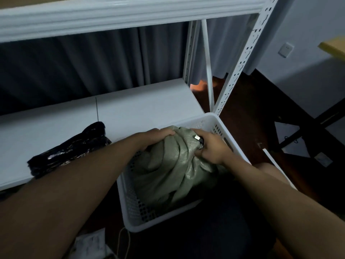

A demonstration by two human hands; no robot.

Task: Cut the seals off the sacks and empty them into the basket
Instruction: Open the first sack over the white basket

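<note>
White shelving unit [141,107] fills 12 o'clock, dark curtain behind, dark wood floor at 3. White basket [214,122] at centre; green sack [173,165] sits inside. Black bag [71,148] on shelf at 9. Your left hand [155,136] clenches sack top; right hand [211,146] grips sack plus small metal-tipped tool [198,137]. Keep blade off your left fingers, hold sack mouth over basket.

Both arms reach forward; left hand [158,134] and right hand [211,146] are side by side, fingers curled, gripping.
</note>
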